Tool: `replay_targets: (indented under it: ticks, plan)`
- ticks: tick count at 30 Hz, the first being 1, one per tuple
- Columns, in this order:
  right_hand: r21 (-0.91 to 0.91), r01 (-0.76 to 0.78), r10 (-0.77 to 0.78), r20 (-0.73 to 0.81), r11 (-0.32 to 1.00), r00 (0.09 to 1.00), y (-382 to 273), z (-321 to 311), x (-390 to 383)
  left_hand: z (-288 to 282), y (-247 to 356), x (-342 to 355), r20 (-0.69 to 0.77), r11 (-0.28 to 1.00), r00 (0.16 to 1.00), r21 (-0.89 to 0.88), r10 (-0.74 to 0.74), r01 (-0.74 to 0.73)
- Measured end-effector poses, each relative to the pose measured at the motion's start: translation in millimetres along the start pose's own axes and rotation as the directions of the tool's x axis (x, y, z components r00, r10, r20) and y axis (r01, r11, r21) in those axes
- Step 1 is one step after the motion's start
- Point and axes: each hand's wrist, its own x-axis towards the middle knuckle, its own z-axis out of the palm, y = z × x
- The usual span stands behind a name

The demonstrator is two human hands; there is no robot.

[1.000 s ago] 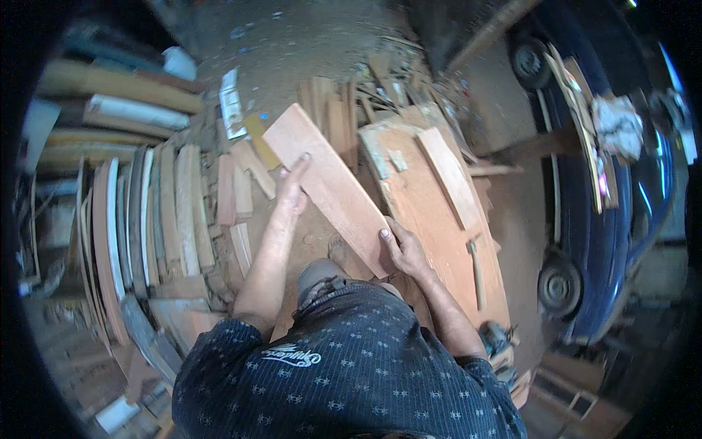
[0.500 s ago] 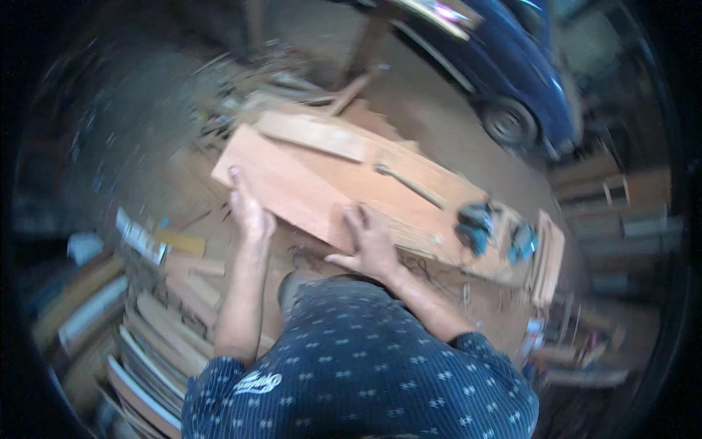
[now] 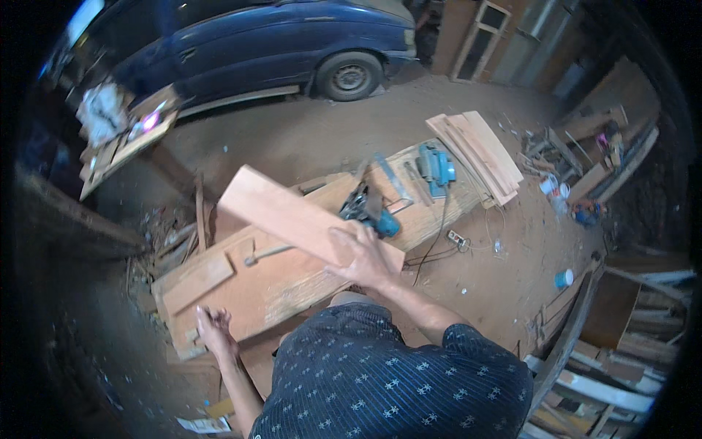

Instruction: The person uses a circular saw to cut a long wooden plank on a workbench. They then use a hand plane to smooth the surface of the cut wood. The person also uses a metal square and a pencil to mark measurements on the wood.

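Note:
My right hand (image 3: 360,256) grips a smooth pinkish board (image 3: 274,216) near its right end, holding it at a slant over a long plywood slab (image 3: 289,296). My left hand (image 3: 216,329) is off the board at the slab's left end, fingers loosely bent and apart. Near it lies a short plank (image 3: 197,285). A hammer (image 3: 267,254) lies beneath the held board. On the slab's right part are a circular saw (image 3: 380,216), partly behind the board, a metal square (image 3: 395,186) and a blue electric planer (image 3: 436,168).
A plank stack (image 3: 482,150) covers the slab's right end. Cords run to a power strip (image 3: 458,241) on the dirt floor (image 3: 504,271). A blue van (image 3: 256,58) stands beyond, loaded boards (image 3: 131,143) at back left. Scrap wood (image 3: 621,329) and a can (image 3: 563,279) are at right.
The view has swung right toward the slab and its tools. My left hand has let go of the board and moved down-left; my right hand still holds it.

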Motion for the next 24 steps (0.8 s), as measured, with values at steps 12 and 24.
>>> replay_targets:
  ticks: [12, 24]
  plan:
    - [-0.371, -0.36, 0.178, -0.442, 0.856, 0.879, 392, -261, 67, 18, -144, -30, -0.021, 0.75, 0.906, 0.553, -0.422, 0.363]
    - [0.637, 0.231, 0.091, -0.431, 0.735, 0.898, 271, -260, 145, -55, -190, -75, -0.184, 0.68, 0.861, 0.545, -0.474, 0.49]
